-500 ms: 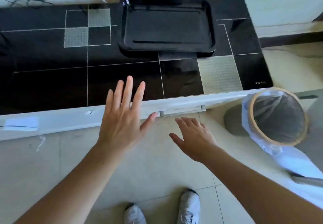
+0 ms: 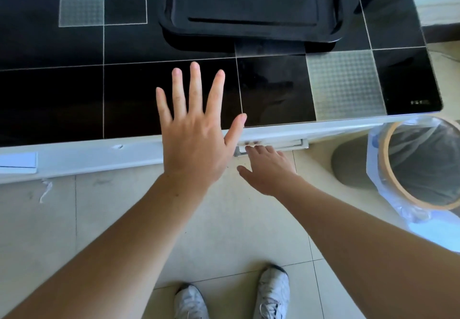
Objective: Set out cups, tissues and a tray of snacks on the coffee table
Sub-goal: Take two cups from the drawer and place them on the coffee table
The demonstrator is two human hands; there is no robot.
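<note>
An empty black tray lies on the far side of the black glass coffee table. My left hand hovers over the table's front edge, fingers straight and spread, holding nothing. My right hand is lower, in front of the table's white front panel. Its fingertips touch the left end of a metal drawer handle, and its thumb points left. No cups, tissues or snacks are in view.
A waste bin with a wooden rim and a plastic liner stands on the floor at the table's right corner. My white shoes are on the pale tiled floor just in front of the table.
The view has come closer to the table. My left hand moved forward over the table edge. My right hand reached forward, from short of the front panel to the drawer handle.
</note>
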